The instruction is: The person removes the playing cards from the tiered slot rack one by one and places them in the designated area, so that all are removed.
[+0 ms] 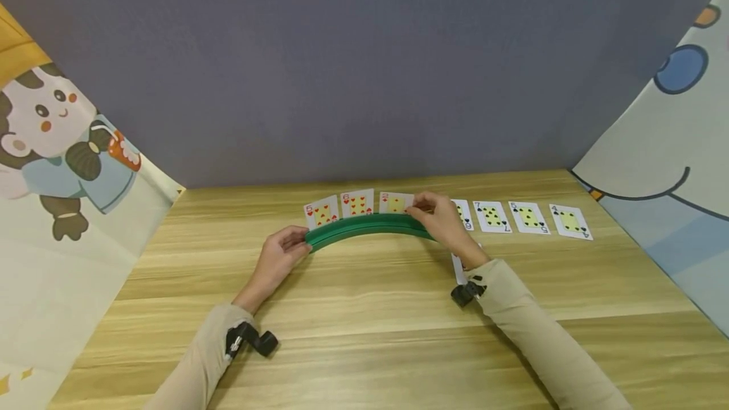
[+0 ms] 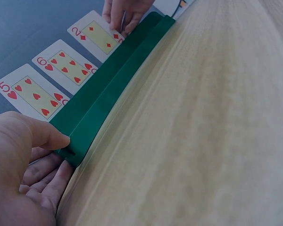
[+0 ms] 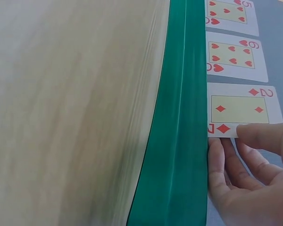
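A curved green card holder [image 1: 364, 225] lies across the wooden table. My left hand [image 1: 281, 253] grips its left end, thumb [image 2: 54, 136] on the front face and fingers curled underneath and behind. Standing in the holder, faces toward me, are a five of hearts [image 1: 322, 212] and a six of hearts [image 1: 358, 202]. To their right stands a two of diamonds [image 3: 238, 106], its lower edge behind the holder's rim. My right hand [image 1: 437, 215] pinches this card near its lower right corner, between thumb and fingers, as the right wrist view shows.
Right of the holder, a row of black-suited cards lies face up: one partly covered by my hand, then a seven [image 1: 493, 216], a five [image 1: 529, 217] and a four [image 1: 571, 221]. Another card [image 1: 458, 269] lies mostly hidden under my right wrist. A grey partition [image 1: 364, 81] rises behind the table.
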Tool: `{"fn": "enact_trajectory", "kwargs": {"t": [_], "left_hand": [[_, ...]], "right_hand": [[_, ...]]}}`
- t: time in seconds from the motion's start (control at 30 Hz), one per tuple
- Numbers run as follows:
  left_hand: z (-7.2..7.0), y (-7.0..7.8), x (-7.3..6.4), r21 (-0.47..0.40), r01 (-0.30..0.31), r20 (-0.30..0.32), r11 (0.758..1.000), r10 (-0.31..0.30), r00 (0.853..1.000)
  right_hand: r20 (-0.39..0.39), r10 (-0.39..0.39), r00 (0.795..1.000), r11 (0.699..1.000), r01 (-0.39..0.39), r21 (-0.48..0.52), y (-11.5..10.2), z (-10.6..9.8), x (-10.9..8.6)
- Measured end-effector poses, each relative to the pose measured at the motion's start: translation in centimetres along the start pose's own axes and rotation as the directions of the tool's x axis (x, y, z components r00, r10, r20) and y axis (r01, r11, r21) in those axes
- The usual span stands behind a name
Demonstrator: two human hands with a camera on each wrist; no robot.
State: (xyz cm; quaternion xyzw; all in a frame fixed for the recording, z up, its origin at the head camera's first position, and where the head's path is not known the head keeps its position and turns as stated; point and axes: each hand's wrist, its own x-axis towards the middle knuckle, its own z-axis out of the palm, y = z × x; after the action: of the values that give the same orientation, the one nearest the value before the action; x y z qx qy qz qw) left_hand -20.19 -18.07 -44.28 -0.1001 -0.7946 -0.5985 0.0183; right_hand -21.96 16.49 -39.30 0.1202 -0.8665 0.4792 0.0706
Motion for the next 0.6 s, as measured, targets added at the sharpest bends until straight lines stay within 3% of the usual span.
{"fn": "enact_trajectory", "kwargs": {"t": [0.3, 0.6], "left_hand": [[-0.1, -0.2, -0.1, -0.001, -0.013, -0.001, 1.0, 0.013, 1.0], [-0.1, -0.6, 0.2, 0.026, -0.028, -0.002, 0.999, 0.028, 1.0]], "right_hand": [[-0.007, -0.035, 0.999, 0.999, 0.035, -0.008, 0.1, -0.3, 0.1], [-0.122, -0.094, 0.988, 0.99, 0.106, 0.095, -1.0, -1.8, -1.2]]}}
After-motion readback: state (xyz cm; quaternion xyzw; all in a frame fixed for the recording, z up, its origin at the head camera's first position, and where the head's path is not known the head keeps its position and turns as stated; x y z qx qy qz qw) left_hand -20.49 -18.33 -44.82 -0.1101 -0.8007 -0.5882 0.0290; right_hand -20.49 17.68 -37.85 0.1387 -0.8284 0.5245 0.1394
